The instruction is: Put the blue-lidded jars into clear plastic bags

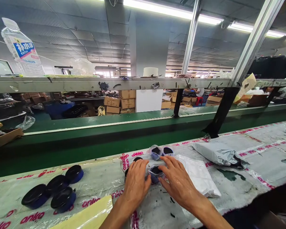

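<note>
Round containers with black lids and blue bodies, wrapped in clear plastic, sit between a worker's two bare hands at a factory bench. Left hand curves palm-down against the bundle's near-left side, beside a black lid. Right hand reaches in from the right, its fingers spread and their tips on the plastic. Both hands are cupped narrowly around the bundle; whether they grip or merely rest cannot be told. Another wrapped pair lies just beyond. Four unwrapped black-lidded tins stand clustered well to the left. White poly mailer lies just beside the right hand, with grey mailer bag farther right. Bench film printed with red "onko" lettering covers the surface, and yellow card lies at its near edge. Beyond run green conveyor and aluminium rail, with plastic water bottle above and cardboard cartons stacked in the distance.
</note>
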A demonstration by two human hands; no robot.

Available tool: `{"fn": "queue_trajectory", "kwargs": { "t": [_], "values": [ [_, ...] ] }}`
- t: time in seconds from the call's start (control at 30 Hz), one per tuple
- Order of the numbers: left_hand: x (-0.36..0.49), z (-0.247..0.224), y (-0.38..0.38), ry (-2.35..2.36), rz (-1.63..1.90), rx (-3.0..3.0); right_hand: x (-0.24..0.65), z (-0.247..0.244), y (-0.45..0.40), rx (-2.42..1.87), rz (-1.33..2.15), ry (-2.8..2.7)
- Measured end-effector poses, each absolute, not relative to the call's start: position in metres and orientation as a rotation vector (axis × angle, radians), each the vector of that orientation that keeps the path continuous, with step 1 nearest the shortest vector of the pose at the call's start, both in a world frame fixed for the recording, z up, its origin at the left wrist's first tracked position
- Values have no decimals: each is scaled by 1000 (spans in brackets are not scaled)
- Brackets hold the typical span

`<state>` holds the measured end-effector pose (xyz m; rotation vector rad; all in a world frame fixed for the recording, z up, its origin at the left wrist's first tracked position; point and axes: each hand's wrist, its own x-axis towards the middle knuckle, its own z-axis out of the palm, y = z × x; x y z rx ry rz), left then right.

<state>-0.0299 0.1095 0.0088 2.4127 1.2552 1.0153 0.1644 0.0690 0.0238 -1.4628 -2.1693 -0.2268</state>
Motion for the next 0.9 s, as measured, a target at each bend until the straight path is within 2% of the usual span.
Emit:
{"fn": "queue_trajectory", "kwargs": {
  "t": [0.17,0.43,0.7,0.9],
  "values": [
    [-26,17,108,1233,746,2477,163,31,73,-1570,-70,-2211],
    [-25,22,113,1285,849,2332,174,43,75,-1574,352,-2050],
    [-22,31,107,1214,824,2249,161,51,80,-1730,176,-2232],
    [-25,19,111,1221,930,2237,159,58,97,-1864,230,-2230]
  ]
}}
